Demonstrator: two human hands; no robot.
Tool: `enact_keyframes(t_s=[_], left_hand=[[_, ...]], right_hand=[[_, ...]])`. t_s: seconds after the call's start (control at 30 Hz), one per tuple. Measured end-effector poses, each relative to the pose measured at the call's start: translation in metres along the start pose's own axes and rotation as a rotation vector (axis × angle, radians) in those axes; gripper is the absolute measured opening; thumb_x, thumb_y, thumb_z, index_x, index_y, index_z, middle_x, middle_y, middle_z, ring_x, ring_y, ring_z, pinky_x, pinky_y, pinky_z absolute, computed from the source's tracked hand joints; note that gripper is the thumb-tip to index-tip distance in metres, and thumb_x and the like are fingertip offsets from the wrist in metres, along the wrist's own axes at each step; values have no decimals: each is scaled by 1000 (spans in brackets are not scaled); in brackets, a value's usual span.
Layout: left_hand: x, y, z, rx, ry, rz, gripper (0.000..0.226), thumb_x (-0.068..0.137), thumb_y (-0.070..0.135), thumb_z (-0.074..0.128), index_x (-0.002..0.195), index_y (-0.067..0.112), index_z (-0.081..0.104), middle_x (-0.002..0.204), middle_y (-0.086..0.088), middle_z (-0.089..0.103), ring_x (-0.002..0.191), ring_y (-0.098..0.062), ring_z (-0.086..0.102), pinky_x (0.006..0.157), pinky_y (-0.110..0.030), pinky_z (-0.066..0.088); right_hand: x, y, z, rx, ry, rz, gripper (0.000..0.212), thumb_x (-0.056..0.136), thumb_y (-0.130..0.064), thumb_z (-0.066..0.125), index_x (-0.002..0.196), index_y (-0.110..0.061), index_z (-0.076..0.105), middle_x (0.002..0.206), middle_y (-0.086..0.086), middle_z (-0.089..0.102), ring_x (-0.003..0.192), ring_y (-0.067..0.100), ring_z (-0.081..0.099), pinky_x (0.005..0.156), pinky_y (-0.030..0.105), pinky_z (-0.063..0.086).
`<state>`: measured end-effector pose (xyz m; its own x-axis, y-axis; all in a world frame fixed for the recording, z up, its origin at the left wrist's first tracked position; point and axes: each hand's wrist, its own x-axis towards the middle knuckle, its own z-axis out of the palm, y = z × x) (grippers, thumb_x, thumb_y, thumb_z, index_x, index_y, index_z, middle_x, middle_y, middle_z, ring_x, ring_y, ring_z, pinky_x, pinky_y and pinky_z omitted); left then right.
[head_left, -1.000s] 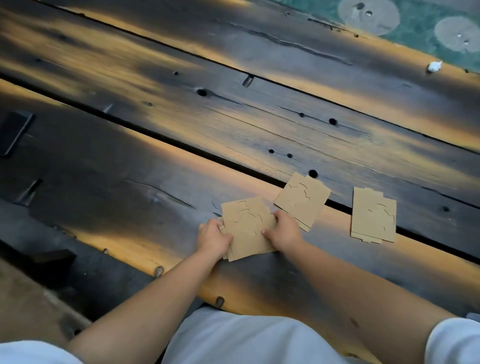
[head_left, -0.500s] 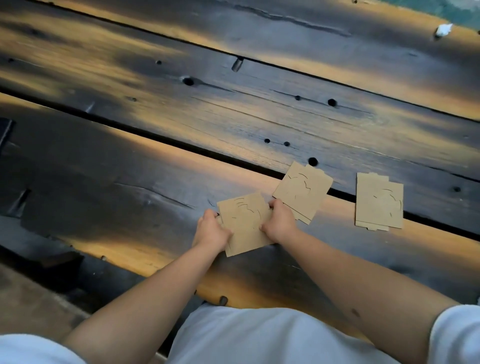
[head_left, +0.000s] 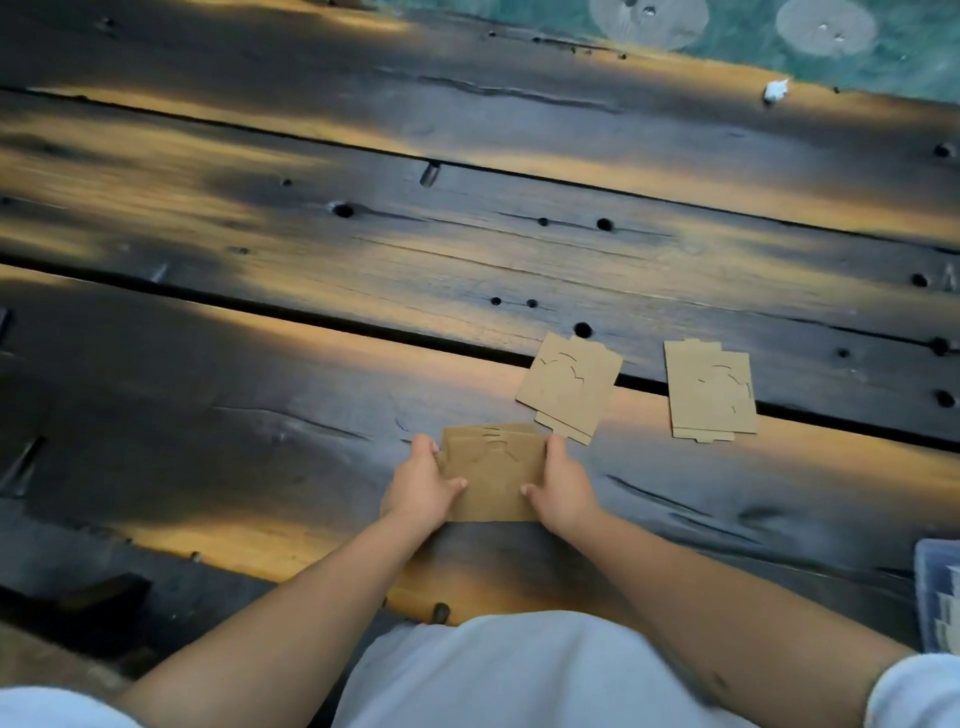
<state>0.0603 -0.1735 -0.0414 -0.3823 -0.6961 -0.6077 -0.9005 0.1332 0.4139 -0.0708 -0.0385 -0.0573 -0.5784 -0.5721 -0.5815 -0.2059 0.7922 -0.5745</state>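
A small stack of brown die-cut cardboard sheets (head_left: 493, 470) is held a little off the dark plank table (head_left: 260, 405), close to my body. My left hand (head_left: 423, 480) grips its left edge, thumb on top. My right hand (head_left: 563, 486) grips its right edge the same way. A second cardboard stack (head_left: 569, 387) lies flat just beyond my right hand. A third cardboard stack (head_left: 709, 389) lies farther right, across the gap between two planks.
The table is made of wide dark planks with knot holes and long gaps. A white scrap (head_left: 775, 91) lies near the far edge, with green patterned floor (head_left: 753, 41) beyond. A bluish striped object (head_left: 940, 592) sits at the right edge.
Both hands have pulled the stack toward my body and turned it square, with thumbs now on top. The other two stacks stayed put. The camera tilted a bit.
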Motion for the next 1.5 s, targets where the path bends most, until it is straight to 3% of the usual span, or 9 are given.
enact_keyframes(t_s=[0.07,0.13,0.37,0.6,0.73,0.93,1.13,1.33,1.5], left_hand=[[-10,3,4,43,-8,88,40,81,34,68,111,26,42,109,-5,64,100,-30,61,81,-39,51],[-18,6,10,74,-24,161,42,84,33,65,120,23,45,116,-7,64,106,-31,59,84,-39,50],[-20,34,21,84,-81,308,43,87,26,63,125,15,49,125,-10,61,116,-30,53,94,-38,45],[3,81,23,179,-153,453,47,87,22,63,131,12,50,127,-14,61,117,-33,54,94,-34,42],[23,106,21,203,-217,431,45,87,22,64,128,11,52,126,-12,62,115,-30,57,96,-35,45],[52,134,15,242,-114,387,54,83,27,68,130,9,48,126,-13,59,115,-30,55,89,-32,42],[87,149,19,245,-78,382,53,82,22,69,130,10,51,129,-13,57,120,-29,50,97,-33,39],[103,152,26,177,-90,381,44,80,18,68,122,15,55,123,-8,62,114,-27,55,95,-33,42],[111,151,33,158,-101,334,47,82,19,67,126,16,51,123,-10,63,114,-30,56,93,-32,42]], right_hand=[[-11,6,-5,12,27,-32,57,84,-14,65,127,-27,29,117,6,61,106,29,58,84,36,45],[-20,11,-10,2,46,-40,62,84,-15,65,133,-28,29,120,6,61,108,30,57,88,38,47],[-38,29,-31,42,163,43,46,82,-18,67,122,-20,44,120,8,60,112,29,54,92,40,46],[-28,37,-61,130,250,151,37,80,-19,68,110,-21,48,114,7,63,104,28,58,79,33,46],[-11,39,-73,190,249,179,39,80,-17,67,113,-22,45,112,6,62,101,27,58,84,40,50],[21,37,-78,309,257,236,41,80,-17,71,108,-21,40,115,8,60,104,28,57,86,38,49],[60,32,-82,302,258,278,47,77,-16,73,115,-15,46,121,11,54,110,29,53,92,37,46],[82,36,-88,222,274,272,39,76,-16,72,107,-14,48,116,10,47,103,25,49,78,25,34],[91,35,-90,112,279,282,42,76,-17,68,112,-14,48,117,8,43,102,26,50,76,27,36]])
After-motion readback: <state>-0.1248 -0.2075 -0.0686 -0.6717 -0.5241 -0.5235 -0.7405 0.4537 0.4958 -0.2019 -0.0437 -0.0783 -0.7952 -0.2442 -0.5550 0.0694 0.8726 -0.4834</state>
